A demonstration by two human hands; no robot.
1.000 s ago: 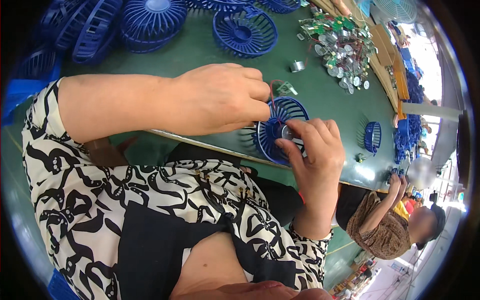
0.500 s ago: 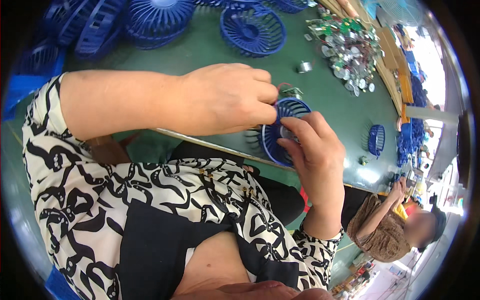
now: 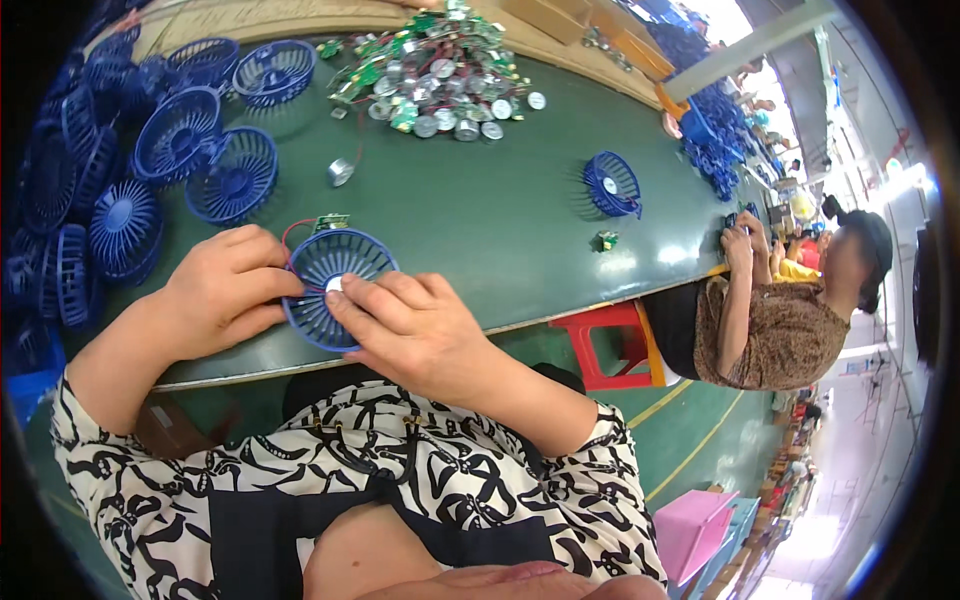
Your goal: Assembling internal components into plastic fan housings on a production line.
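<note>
A round blue plastic fan housing (image 3: 345, 247) with slatted sides sits near the table's front edge, its open side facing up. At its middle lies a small motor (image 3: 335, 285) with a pale round end. My right hand (image 3: 415, 330) has its thumb and fingers on this motor, reaching in over the near right rim. My left hand (image 3: 235, 290) is closed at the left rim, fingertips pinched there; what exactly lies between them is partly hidden. A thin red wire loops past those fingertips to a small green circuit board (image 3: 333, 221) at the far rim.
Several blue housings (image 3: 125, 225) pile up at the left. A heap of motors with circuit boards (image 3: 440, 85) lies at the back, with a loose motor (image 3: 341, 172) nearer. Rightward are another housing (image 3: 612, 184) and a board (image 3: 607, 240). A co-worker (image 3: 780, 310) sits beyond a red stool (image 3: 605, 345).
The view has swung, so everything appears shifted. My left forearm, earlier stretched across the picture, now comes up from the lower left. Both hands stay at the same housing.
</note>
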